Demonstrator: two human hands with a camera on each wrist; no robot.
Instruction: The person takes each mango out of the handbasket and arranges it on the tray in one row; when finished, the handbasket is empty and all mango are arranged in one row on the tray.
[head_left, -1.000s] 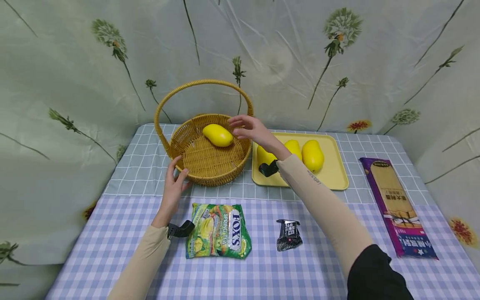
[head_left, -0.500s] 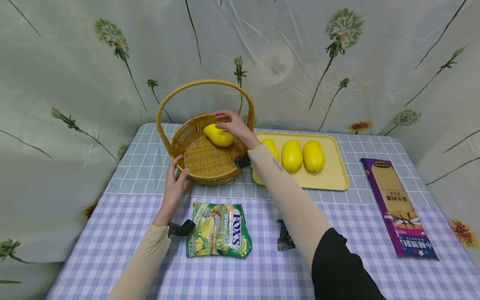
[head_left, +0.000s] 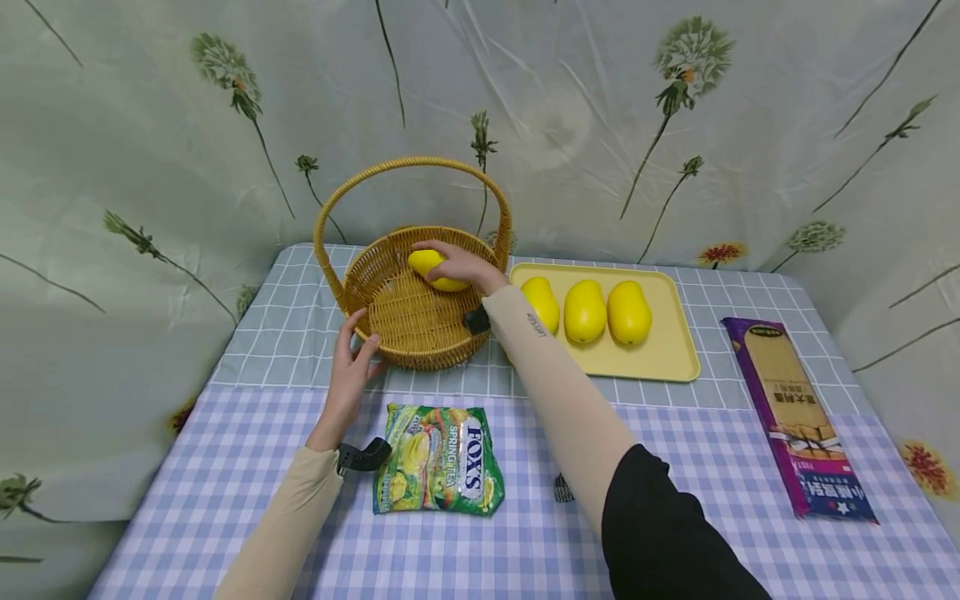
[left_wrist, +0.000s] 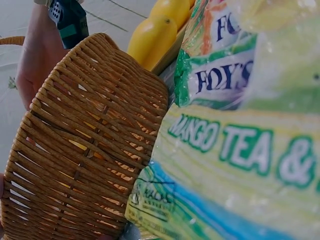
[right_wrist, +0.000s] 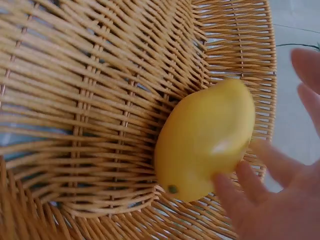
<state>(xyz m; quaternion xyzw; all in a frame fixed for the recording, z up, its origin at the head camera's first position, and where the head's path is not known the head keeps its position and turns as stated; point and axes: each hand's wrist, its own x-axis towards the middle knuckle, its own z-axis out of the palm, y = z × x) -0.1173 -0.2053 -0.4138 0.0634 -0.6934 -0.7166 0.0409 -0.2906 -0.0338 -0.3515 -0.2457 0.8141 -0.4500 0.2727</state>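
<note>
A yellow mango (head_left: 422, 262) lies inside a round wicker basket (head_left: 405, 333) with a tall arched handle. My right hand (head_left: 467, 267) reaches over the mango from the right. In the right wrist view, fingertips touch the side of the mango (right_wrist: 205, 140), with the fingers loosely extended and not wrapped round it. At the basket's front left, my left hand (head_left: 348, 375) holds the rim between thumb and fingers. The left wrist view shows the basket's woven outer wall (left_wrist: 90, 135), with the left hand mostly out of sight.
Right of the basket, a yellow tray (head_left: 660, 350) bears three mangoes (head_left: 585, 312). A green Fox's candy bag (head_left: 438, 460) lies in front of the basket. A small black packet (head_left: 562, 489) is mostly hidden under the right sleeve. A long purple pasta packet (head_left: 798, 417) lies far right.
My right hand has moved left from the basket's right rim to over the mango, and its fingers have come down against it. The left hand stays at the rim.
</note>
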